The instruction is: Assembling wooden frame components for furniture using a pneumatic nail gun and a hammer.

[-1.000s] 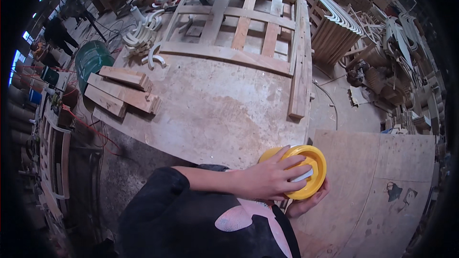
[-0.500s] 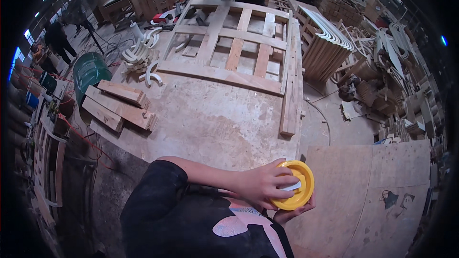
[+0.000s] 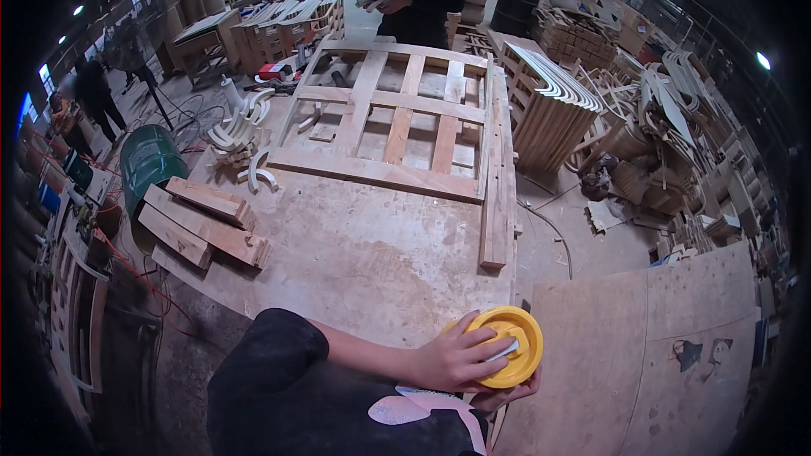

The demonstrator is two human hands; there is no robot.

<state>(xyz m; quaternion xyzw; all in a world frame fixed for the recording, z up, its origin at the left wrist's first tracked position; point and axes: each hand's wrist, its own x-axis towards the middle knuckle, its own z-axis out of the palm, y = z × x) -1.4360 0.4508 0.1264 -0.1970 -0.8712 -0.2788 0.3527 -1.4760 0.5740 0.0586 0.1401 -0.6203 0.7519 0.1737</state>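
Note:
A round yellow plastic piece (image 3: pixel 530 363), shaped like a deep-rimmed lid or spool, is held close to my body at the lower right. From the left, my left hand (image 3: pixel 460 361) reaches over its rim, its fingers curled into the recessed middle. Beneath those fingertips shows a small white piece (image 3: pixel 507 350), too covered to name. Under the yellow piece, my right hand (image 3: pixel 514 392) wraps its lower edge; most of that hand is hidden.
A slatted wooden frame (image 3: pixel 380 100) lies on the worktable (image 3: pixel 355 241), with a long wooden beam (image 3: pixel 498 203) along its right side. Wooden blocks (image 3: pixel 198 224) and curved pieces (image 3: pixel 241 131) sit at left. Plywood (image 3: pixel 591 355) lies at right. A person (image 3: pixel 418 0) stands opposite.
The view has tilted up, so the frame sits lower and more of the person opposite shows. Both hands stay on the yellow piece, with little visible change in grip.

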